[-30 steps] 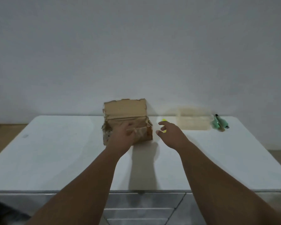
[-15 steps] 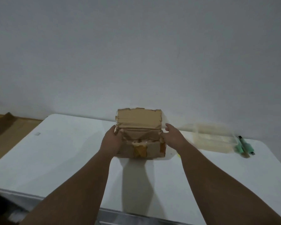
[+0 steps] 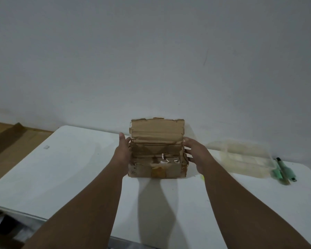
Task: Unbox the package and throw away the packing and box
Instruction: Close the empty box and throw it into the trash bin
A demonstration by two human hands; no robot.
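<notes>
1. Brown corrugated cardboard: the box (image 3: pixel 157 159) stands on the white worktop (image 3: pixel 70 169), near its far edge and close to the wall (image 3: pixel 151 51). Its rear flap is raised upright with a torn top edge. The interior is shadowed; only pale scraps, probably packing, can be made out.
2. The long axis of the box runs left to right, square to the person's forearms. It lies directly ahead, between the two hands, neither markedly nearer.
3. Left hand (image 3: pixel 122 152): fingers extended and together, palm flat against the left end wall. Right hand (image 3: pixel 196 153): fingers loosely spread, at the right end wall; firm contact cannot be confirmed. Neither hand pinches anything.
4. Judged step: the box is open but not yet emptied; the contents and packing remain to be lifted out from above, for which one hand would have to leave its end wall.
5. To the right, well apart from the box, a clear plastic container (image 3: pixel 244 159) lies with green markers (image 3: pixel 283 170) just beside it.
6. Surroundings: a plain grey-white wall behind; brown floor (image 3: pixel 13 141) to the left.
</notes>
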